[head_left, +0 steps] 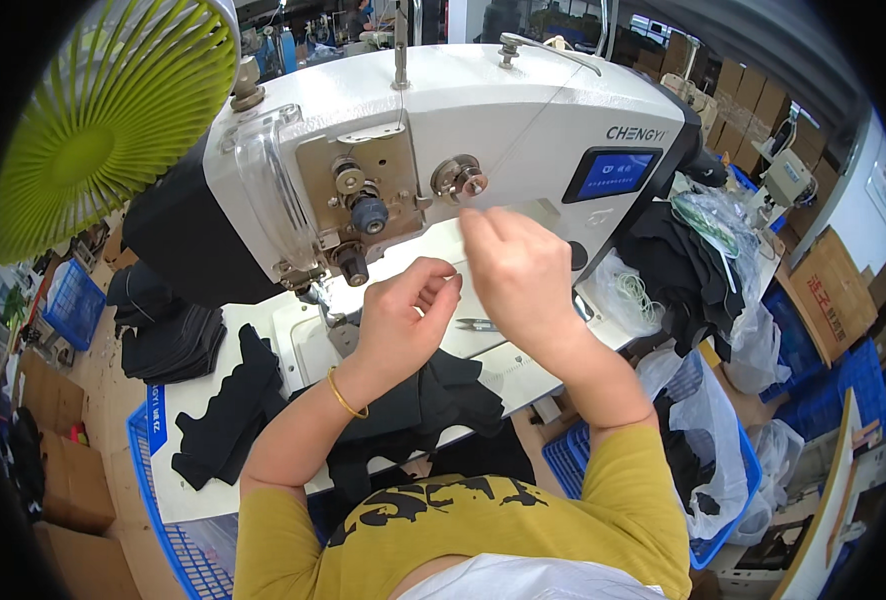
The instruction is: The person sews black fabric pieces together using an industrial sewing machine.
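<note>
Both my hands are raised in front of the white sewing machine (523, 110). My left hand (408, 315), with a yellow bangle (343, 395) at the wrist, has thumb and fingertips pinched together beside the needle area; whatever they hold is too small to see. My right hand (523, 275) is closed just below the round metal thread tension knob (460, 180), and its fingertips are partly hidden. A thin thread (533, 120) slants down the machine's front to that knob. Under my forearms lie black fabric pieces (413, 405). Small thread snips (477, 325) rest on the machine bed.
A green fan (88, 150) stands close at upper left. Stacked black fabric (178, 340) and a scalloped black piece (233, 410) lie on the left. On the right are more black fabric (673, 265), plastic bags and a blue basket (748, 480). Cardboard boxes (73, 480) stand at left.
</note>
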{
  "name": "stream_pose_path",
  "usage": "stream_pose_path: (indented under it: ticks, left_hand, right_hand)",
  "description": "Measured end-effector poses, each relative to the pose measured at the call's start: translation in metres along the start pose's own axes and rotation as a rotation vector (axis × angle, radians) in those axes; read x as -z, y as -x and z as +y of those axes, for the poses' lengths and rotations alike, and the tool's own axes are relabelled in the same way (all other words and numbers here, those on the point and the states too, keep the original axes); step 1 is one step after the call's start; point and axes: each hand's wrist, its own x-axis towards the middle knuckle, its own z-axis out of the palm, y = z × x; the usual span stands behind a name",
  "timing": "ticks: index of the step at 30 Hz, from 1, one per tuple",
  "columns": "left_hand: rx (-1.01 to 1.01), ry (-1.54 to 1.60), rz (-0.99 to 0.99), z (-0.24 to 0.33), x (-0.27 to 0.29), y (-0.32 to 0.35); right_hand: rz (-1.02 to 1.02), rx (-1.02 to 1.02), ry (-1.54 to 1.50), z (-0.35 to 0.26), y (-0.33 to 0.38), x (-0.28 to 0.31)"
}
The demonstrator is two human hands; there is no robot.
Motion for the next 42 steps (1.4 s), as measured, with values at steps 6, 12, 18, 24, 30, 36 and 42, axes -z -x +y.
stream_pose_path:
  ticks: [6, 12, 18, 24, 30, 36, 42]
  left_hand:
    - [-0.016, -0.086, -0.006, 0.000, 0.003, 0.008]
    - [0.109, -0.186, 0.009, -0.004, 0.008, -0.002]
    - [0.385, 0.948, 0.050, 0.036, -0.018, -0.030]
    - [0.289, 0.689, 0.101, 0.019, -0.026, -0.033]
    - [0.195, 0.544, 0.215, 0.024, -0.029, -0.034]
    - [0.234, 0.496, 0.308, 0.023, -0.027, -0.029]
    - [-0.025, 0.187, 0.352, 0.016, -0.049, -0.046]
  right_hand:
    - [0.450, 0.031, -0.143, 0.034, -0.026, -0.001]
    - [0.279, 0.204, -0.208, 0.016, -0.009, -0.024]
    - [0.337, 0.168, -0.219, 0.041, 0.036, -0.030]
    - [0.461, -0.101, -0.063, 0.044, -0.007, 0.006]
    - [0.167, -0.253, -0.778, 0.029, 0.001, -0.014]
    - [0.337, -0.234, -0.768, 0.014, -0.024, -0.008]
    - [0.251, -0.388, -0.758, 0.038, 0.005, -0.013]
